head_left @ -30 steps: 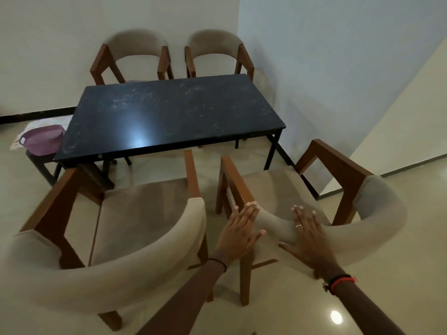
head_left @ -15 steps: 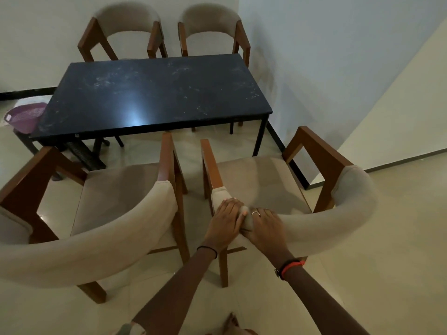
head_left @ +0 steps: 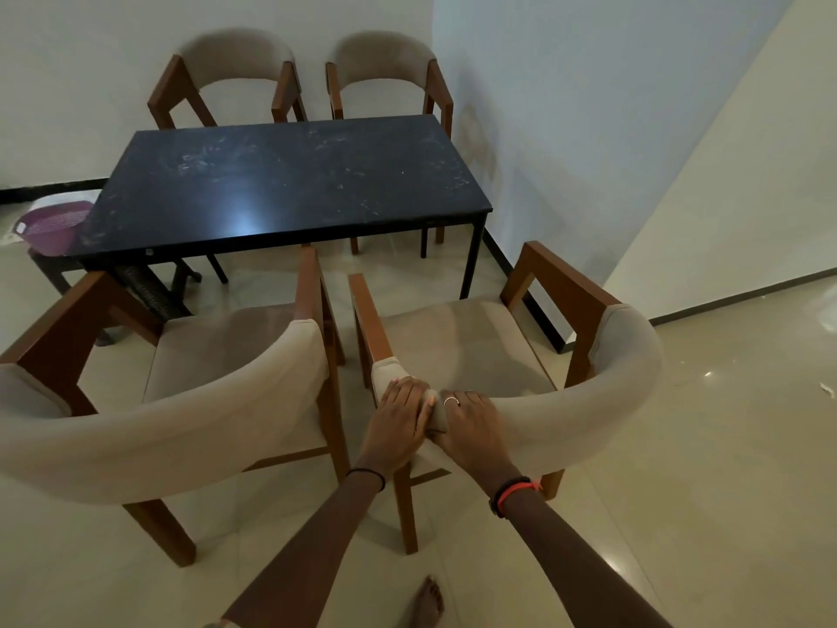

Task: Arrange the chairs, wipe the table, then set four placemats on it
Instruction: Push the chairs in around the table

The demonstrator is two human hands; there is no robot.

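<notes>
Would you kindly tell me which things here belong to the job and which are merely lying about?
Job: near right chair, gripped by the left hand and right hand; near left chair; far left chair; far right chair; black table.
Lying about: purple basket on a dark stool, left of the table.

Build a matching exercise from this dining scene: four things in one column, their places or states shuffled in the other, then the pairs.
Column one
1. table
2. purple basket
3. near right chair
4. far left chair

Column two
A. backrest held by the left hand and the right hand
B. against the back wall, beyond the table
C. dark top, smudged
D. low, at the table's left end

Pairs: 1-C, 2-D, 3-A, 4-B
</notes>
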